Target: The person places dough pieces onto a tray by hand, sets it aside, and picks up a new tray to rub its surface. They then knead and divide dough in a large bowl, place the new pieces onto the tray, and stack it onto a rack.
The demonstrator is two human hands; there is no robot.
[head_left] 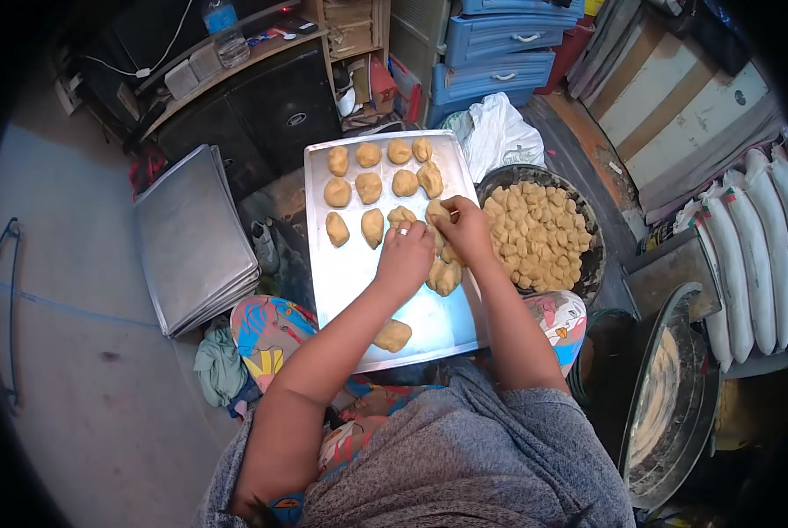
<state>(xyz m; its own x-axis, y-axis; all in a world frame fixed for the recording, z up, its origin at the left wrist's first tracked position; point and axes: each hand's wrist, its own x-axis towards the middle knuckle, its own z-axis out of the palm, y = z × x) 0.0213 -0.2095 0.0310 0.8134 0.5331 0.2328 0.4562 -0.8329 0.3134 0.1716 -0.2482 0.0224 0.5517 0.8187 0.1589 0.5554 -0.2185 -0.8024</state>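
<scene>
A silver baking tray (341,299) lies across the person's lap, with several brown dough balls (337,192) in rows on its far half. My left hand (405,255) has its fingers curled over a dough piece (401,216) in the third row. Close beside it, my right hand (464,231) pinches another dough piece (438,211) near the tray's right side. More dough (445,276) lies just below the hands, partly covered by them. A single lump (393,335) rests near the tray's front edge.
A round basin of dough pieces (539,236) stands right of the tray. Stacked empty trays (196,242) lean at the left. Blue drawers (499,75) and a white plastic bag (502,136) are behind. A large tilted basin (667,396) is at the lower right.
</scene>
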